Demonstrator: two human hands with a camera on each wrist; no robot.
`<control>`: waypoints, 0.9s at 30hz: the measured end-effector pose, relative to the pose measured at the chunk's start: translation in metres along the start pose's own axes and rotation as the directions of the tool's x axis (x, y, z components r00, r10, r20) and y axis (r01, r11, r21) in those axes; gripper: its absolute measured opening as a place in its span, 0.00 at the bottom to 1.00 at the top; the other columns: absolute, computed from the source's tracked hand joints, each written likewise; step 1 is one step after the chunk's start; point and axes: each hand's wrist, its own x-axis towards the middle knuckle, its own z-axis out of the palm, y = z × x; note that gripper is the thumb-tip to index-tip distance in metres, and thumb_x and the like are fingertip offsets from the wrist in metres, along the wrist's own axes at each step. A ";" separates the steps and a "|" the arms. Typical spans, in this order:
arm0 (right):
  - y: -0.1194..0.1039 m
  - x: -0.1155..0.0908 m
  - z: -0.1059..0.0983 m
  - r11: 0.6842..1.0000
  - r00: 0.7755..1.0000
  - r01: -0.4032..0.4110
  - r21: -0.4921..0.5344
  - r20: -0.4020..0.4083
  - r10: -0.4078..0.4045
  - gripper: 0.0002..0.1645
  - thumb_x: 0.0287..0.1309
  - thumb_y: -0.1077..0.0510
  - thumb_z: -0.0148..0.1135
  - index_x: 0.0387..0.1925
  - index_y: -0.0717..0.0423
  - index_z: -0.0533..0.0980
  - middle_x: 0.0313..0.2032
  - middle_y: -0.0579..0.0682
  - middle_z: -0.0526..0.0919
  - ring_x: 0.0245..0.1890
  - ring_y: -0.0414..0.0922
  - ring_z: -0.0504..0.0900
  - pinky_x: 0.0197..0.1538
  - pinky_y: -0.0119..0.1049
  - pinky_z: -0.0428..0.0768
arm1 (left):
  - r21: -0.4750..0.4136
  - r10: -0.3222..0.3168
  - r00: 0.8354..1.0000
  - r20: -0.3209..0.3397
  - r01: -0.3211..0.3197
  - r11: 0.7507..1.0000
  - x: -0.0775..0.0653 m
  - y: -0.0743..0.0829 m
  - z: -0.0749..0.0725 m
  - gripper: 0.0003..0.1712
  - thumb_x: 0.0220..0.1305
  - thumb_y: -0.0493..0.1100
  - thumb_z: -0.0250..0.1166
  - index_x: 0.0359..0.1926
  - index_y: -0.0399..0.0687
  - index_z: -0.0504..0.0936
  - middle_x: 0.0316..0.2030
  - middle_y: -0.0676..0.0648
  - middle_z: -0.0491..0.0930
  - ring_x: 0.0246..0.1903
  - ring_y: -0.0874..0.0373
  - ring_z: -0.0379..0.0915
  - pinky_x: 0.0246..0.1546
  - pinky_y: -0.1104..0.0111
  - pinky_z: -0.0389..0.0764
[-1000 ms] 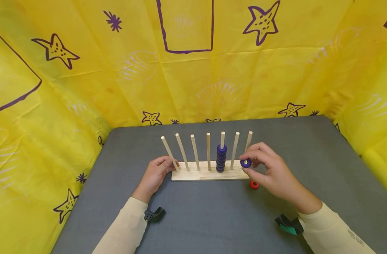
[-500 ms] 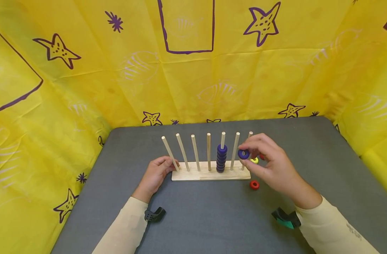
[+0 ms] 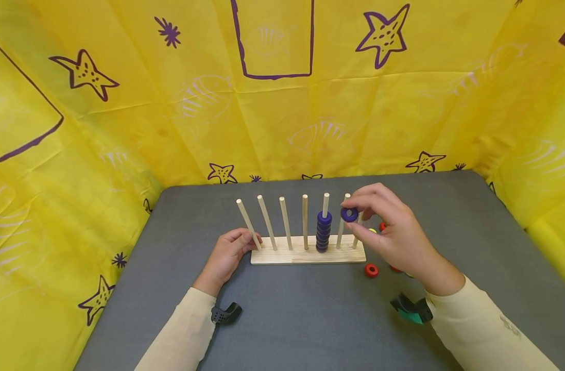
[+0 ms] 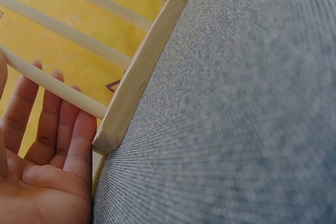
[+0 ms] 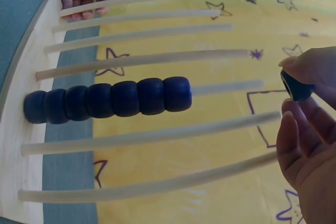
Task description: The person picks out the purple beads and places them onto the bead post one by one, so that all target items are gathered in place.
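A wooden rack (image 3: 305,256) stands on the grey table with a row of upright pegs. One peg, right of the middle, carries a stack of several dark blue rings (image 3: 323,234); its top stays bare. My right hand (image 3: 398,234) pinches another blue ring (image 3: 344,216) between thumb and fingertips, close to the peg (image 3: 340,234) just right of the stack. That ring is on no peg. At the rack's left end is my left hand (image 3: 224,257); in the left wrist view its relaxed fingers (image 4: 50,124) lie behind the outermost peg (image 4: 68,92), beside the base.
A red ring (image 3: 371,275) lies off the rack's front right corner. More red rings (image 3: 382,226) and a yellow ring (image 3: 372,230) show partly behind my right hand. A yellow patterned cloth (image 3: 273,129) hangs behind and beside the table.
My right hand has risen and shifted left with the blue ring, toward the peg beside the stack. Loose rings behind it have come into view. The left hand and rack stay put.
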 end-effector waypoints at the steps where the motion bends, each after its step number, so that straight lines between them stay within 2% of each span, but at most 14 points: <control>1: 0.000 0.001 0.000 1.000 1.000 -0.003 0.001 -0.001 0.003 0.29 0.48 0.80 0.80 0.52 0.61 0.86 0.51 0.54 0.84 0.47 0.46 0.81 0.47 0.30 0.81 | 0.002 -0.001 1.000 0.002 0.001 1.000 0.000 0.000 0.000 0.21 0.84 0.39 0.62 0.52 0.15 0.80 0.48 0.33 0.87 0.49 0.52 0.85 0.54 0.61 0.85; 5: 0.000 0.007 0.003 1.000 1.000 0.025 -0.015 -0.016 -0.025 0.29 0.47 0.81 0.80 0.52 0.62 0.86 0.51 0.54 0.84 0.48 0.48 0.81 0.47 0.29 0.80 | -0.004 -0.002 1.000 0.007 0.002 1.000 0.000 0.002 0.000 0.22 0.84 0.40 0.62 0.53 0.16 0.80 0.50 0.29 0.85 0.49 0.52 0.85 0.54 0.61 0.85; 16: -0.004 0.024 0.006 0.996 0.995 0.078 -0.054 -0.051 -0.081 0.28 0.48 0.81 0.80 0.51 0.63 0.86 0.51 0.56 0.84 0.43 0.48 0.80 0.46 0.31 0.79 | -0.015 0.021 1.000 0.016 -0.021 1.000 0.002 -0.001 -0.001 0.20 0.84 0.38 0.60 0.52 0.14 0.79 0.49 0.32 0.86 0.48 0.53 0.85 0.54 0.62 0.85; 21: -0.006 0.032 0.008 0.994 0.995 0.089 -0.060 -0.050 -0.092 0.27 0.49 0.80 0.80 0.51 0.63 0.86 0.50 0.55 0.84 0.42 0.48 0.80 0.47 0.31 0.80 | -0.006 0.015 1.000 0.013 -0.015 1.000 0.002 -0.001 -0.002 0.20 0.85 0.38 0.60 0.52 0.15 0.79 0.49 0.32 0.86 0.48 0.52 0.85 0.54 0.62 0.85; 27: -0.004 0.037 0.011 0.996 0.998 0.062 -0.068 -0.014 -0.063 0.25 0.52 0.79 0.80 0.51 0.64 0.86 0.51 0.53 0.84 0.45 0.46 0.81 0.49 0.31 0.81 | -0.008 -0.001 1.000 0.010 0.002 1.000 0.001 0.000 -0.001 0.21 0.85 0.38 0.60 0.53 0.14 0.79 0.49 0.33 0.86 0.49 0.52 0.85 0.54 0.62 0.85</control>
